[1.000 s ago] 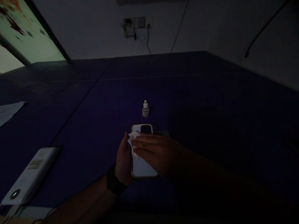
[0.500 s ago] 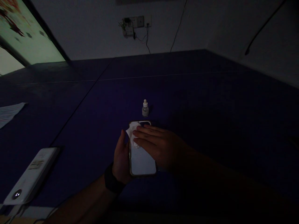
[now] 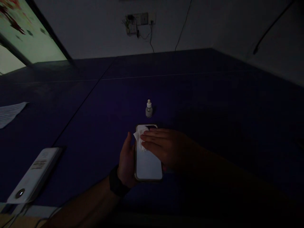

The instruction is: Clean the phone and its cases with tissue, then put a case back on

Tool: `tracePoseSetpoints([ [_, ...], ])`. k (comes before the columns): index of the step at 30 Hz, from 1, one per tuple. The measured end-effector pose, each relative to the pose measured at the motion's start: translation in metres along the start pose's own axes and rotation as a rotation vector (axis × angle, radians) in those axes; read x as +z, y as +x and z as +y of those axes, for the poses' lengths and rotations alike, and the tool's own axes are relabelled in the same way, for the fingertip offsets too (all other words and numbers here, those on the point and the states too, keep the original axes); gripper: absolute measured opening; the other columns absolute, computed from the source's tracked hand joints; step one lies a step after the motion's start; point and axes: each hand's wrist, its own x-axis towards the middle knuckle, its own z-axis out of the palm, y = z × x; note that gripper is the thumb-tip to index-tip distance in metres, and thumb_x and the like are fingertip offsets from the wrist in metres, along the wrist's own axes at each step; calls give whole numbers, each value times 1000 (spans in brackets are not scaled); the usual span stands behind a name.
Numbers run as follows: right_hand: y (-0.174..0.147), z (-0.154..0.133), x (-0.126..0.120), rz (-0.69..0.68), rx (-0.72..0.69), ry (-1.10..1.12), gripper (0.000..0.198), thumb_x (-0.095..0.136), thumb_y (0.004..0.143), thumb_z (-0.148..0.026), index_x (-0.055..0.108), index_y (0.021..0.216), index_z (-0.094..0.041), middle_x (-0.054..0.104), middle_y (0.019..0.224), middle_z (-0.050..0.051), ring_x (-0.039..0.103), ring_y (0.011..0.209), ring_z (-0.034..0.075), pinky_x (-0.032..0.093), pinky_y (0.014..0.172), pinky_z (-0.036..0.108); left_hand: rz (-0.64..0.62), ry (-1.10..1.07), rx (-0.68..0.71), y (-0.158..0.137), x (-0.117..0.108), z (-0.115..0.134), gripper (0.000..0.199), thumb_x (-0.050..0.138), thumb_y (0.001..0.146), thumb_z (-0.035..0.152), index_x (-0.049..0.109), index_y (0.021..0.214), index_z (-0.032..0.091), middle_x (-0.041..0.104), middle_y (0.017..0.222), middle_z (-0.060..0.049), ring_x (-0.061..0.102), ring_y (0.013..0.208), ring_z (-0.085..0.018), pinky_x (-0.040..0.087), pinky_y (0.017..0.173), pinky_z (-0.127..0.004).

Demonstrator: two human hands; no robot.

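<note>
My left hand (image 3: 127,161), with a dark watch on its wrist, grips the left edge of a smartphone (image 3: 149,167). The phone has a pale, bright face and a dark rim. Under the fingers of my right hand (image 3: 166,144), a crumpled white tissue (image 3: 142,138) is pressed against the phone's upper part. Those fingers point left and cover the upper right of the phone, where a dark patch shows. Just beyond the phone's top edge, a small clear dropper bottle (image 3: 148,111) with a white cap stands upright.
A dark blue tabletop (image 3: 106,107) reaches back to the wall. On the left lie a white power bank (image 3: 35,175) with cables at its near end and a printed sheet of paper (image 3: 11,113). Sockets (image 3: 140,19) with cords are on the wall.
The phone, the tissue and both hands have shifted slightly right in view. My right fingers still press the tissue near the phone's top.
</note>
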Motion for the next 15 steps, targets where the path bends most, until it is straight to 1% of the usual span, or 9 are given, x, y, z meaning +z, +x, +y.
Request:
tracePoseSetpoints([
  [3, 1, -1, 0, 13, -31, 7, 36, 41, 105, -14, 77, 106, -14, 78, 115, 7, 71, 114, 18, 53, 108, 30, -5, 4, 39, -1, -6, -3, 56, 51, 97, 61, 66, 126, 16, 75, 95, -9, 75, 91, -25, 57, 83, -33],
  [4, 1, 0, -1, 14, -24, 5, 36, 40, 105, -15, 76, 108, -15, 78, 116, 8, 71, 115, 18, 53, 109, 30, -11, 5, 37, -2, -8, -3, 57, 52, 96, 62, 66, 125, 16, 75, 96, -10, 75, 92, -26, 57, 82, -33],
  [6, 1, 3, -2, 13, -5, 1, 36, 40, 105, -15, 74, 113, -10, 76, 119, 12, 71, 115, 21, 55, 107, 34, -22, 5, 10, -3, -10, -4, 58, 53, 95, 63, 67, 123, 15, 75, 97, -11, 74, 93, -27, 57, 82, -35],
  [8, 1, 5, -3, -25, 18, 8, 34, 41, 104, -15, 72, 114, -4, 75, 121, 16, 72, 113, 23, 57, 105, 37, -28, 1, -23, -5, -11, -4, 57, 53, 95, 64, 67, 121, 15, 76, 97, -11, 74, 92, -28, 57, 82, -36],
  [9, 0, 5, -4, -45, 16, 14, 34, 42, 104, -15, 73, 112, -4, 76, 120, 16, 72, 112, 22, 57, 104, 37, -27, -4, -30, -5, -12, -4, 55, 54, 95, 63, 68, 119, 15, 75, 95, -11, 74, 92, -28, 57, 82, -37],
  [13, 1, -3, -3, -80, -13, 11, 40, 37, 107, -16, 76, 104, -20, 78, 116, 4, 72, 113, 17, 55, 105, 30, -15, -30, 2, -5, -16, -6, 49, 53, 97, 60, 71, 110, 16, 75, 91, -9, 74, 91, -26, 56, 84, -35],
  [14, 1, -4, -3, -79, -16, 15, 40, 36, 107, -16, 76, 104, -22, 78, 116, 3, 71, 114, 16, 55, 106, 29, -16, -30, 12, -4, -16, -6, 49, 52, 97, 60, 71, 110, 16, 75, 92, -9, 74, 92, -26, 56, 84, -34],
  [15, 1, -4, -4, -83, -13, 24, 39, 38, 107, -16, 76, 106, -21, 78, 117, 3, 71, 115, 17, 55, 106, 30, -19, -28, 17, -4, -16, -7, 51, 52, 97, 61, 70, 112, 16, 75, 92, -9, 74, 92, -26, 56, 83, -34],
])
